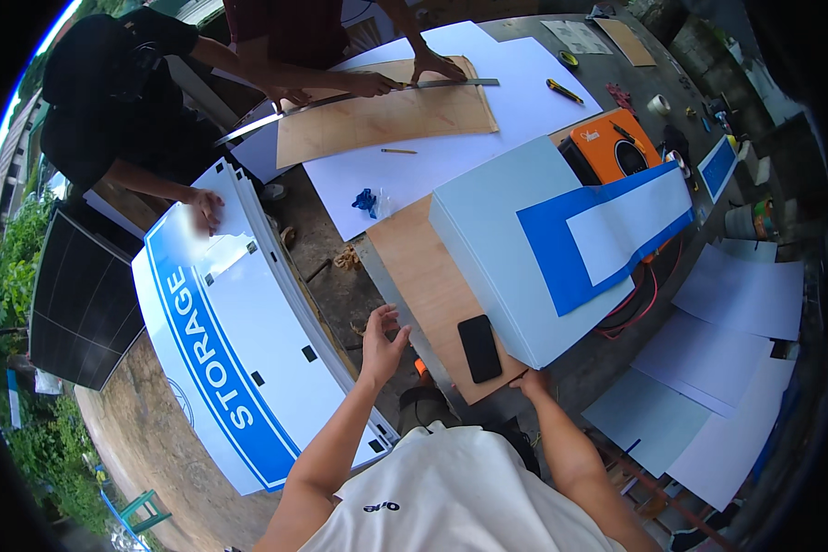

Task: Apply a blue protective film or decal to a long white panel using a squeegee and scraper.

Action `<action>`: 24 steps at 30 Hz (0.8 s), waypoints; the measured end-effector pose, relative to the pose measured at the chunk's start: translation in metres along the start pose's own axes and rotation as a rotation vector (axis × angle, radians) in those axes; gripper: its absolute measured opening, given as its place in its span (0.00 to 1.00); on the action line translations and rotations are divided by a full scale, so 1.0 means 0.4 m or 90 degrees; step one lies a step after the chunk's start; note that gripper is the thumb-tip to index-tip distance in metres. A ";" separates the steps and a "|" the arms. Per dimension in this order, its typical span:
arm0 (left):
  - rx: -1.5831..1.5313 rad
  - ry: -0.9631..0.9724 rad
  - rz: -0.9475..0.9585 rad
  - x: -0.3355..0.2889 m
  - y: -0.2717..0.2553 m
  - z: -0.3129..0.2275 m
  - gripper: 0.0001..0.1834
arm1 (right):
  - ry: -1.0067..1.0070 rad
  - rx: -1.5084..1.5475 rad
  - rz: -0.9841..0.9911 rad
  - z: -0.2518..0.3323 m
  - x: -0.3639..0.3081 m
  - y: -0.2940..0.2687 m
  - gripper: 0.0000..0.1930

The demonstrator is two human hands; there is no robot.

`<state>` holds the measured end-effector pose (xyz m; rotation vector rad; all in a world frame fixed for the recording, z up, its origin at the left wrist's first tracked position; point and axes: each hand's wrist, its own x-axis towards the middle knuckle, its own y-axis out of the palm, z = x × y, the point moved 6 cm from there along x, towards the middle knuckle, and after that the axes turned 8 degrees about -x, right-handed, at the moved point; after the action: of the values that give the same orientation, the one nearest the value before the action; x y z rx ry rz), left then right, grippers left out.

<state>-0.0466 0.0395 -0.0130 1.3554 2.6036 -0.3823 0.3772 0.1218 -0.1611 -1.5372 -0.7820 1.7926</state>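
Note:
My left hand point(384, 346) is raised in the gap between the table and a stack of white panels, fingers apart and holding nothing. My right hand point(532, 383) is at the near corner of a light grey box point(483, 267), by the edge of a plywood board point(423, 290). Its fingers are curled in, with a small dark bit at the tips that I cannot make out. A black smartphone point(478, 349) lies on the plywood between my hands. Across the box lie a blue sheet point(545, 244) and a white strip point(616, 237).
Left stands the stack of white panels point(281, 317) with a blue lettered band; a co-worker's hand point(207, 213) touches it. Opposite, other hands point(373, 85) work along a metal ruler point(474, 83) over brown sheet. An orange device point(607, 143), cutter point(564, 90) and white sheets point(699, 359) lie right.

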 end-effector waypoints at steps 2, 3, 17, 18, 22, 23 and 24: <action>-0.012 -0.007 0.016 0.005 0.012 0.006 0.29 | 0.014 0.007 -0.002 -0.023 0.011 0.020 0.50; -0.017 -0.017 0.013 0.005 0.013 0.011 0.29 | 0.024 0.009 -0.007 -0.029 0.016 0.025 0.50; -0.003 -0.014 0.059 -0.016 0.048 0.006 0.26 | 0.010 -0.066 -0.038 0.044 -0.041 -0.061 0.39; -0.001 -0.014 0.063 -0.018 0.055 0.005 0.26 | 0.044 -0.085 -0.019 0.046 -0.044 -0.070 0.38; -0.013 -0.024 0.073 -0.031 0.085 -0.006 0.28 | 0.044 -0.094 -0.013 0.046 -0.042 -0.072 0.36; -0.002 -0.020 0.079 -0.034 0.091 -0.013 0.28 | 0.033 -0.082 -0.003 0.043 -0.041 -0.068 0.36; 0.000 -0.016 0.081 -0.036 0.095 -0.017 0.28 | 0.022 -0.070 0.007 0.044 -0.038 -0.064 0.36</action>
<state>-0.0074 0.0514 -0.0080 1.4963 2.4807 -0.3774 0.3637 0.1249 -0.1295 -1.6415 -0.8696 1.7508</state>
